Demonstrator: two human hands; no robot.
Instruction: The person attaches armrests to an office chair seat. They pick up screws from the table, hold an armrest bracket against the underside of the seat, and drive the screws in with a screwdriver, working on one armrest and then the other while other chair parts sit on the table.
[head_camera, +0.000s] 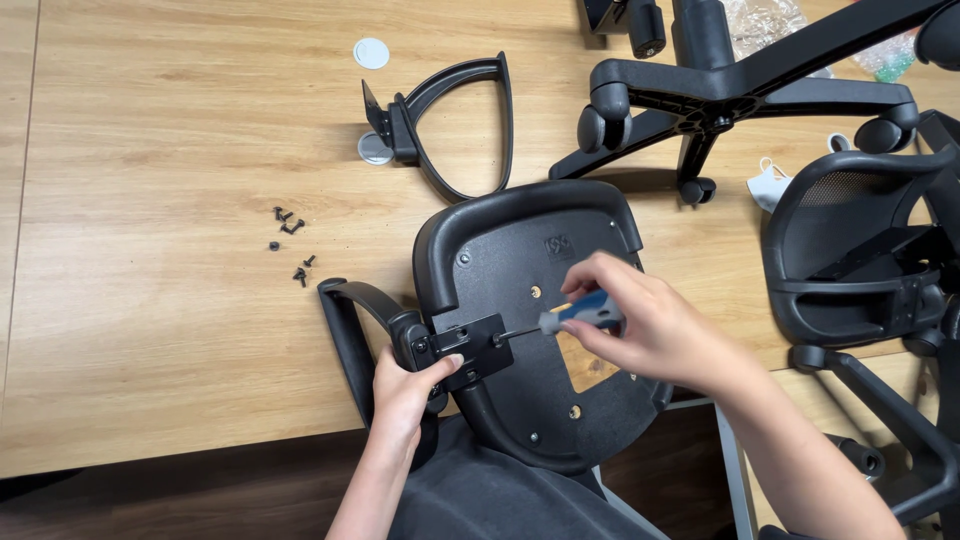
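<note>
At the near edge of the wooden table (180, 330), your left hand (405, 390) closes its fingers around the armrest bracket (462, 348) on the upturned seat (540, 300). Your right hand (640, 320) wraps tight around a blue-handled screwdriver (560, 320), tip at the bracket.

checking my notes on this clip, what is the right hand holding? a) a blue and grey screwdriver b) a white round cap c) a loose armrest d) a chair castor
a: the right hand grips a blue and grey screwdriver, its tip at the armrest bracket on the upturned seat pan, while the left hand steadies that bracket.
</note>
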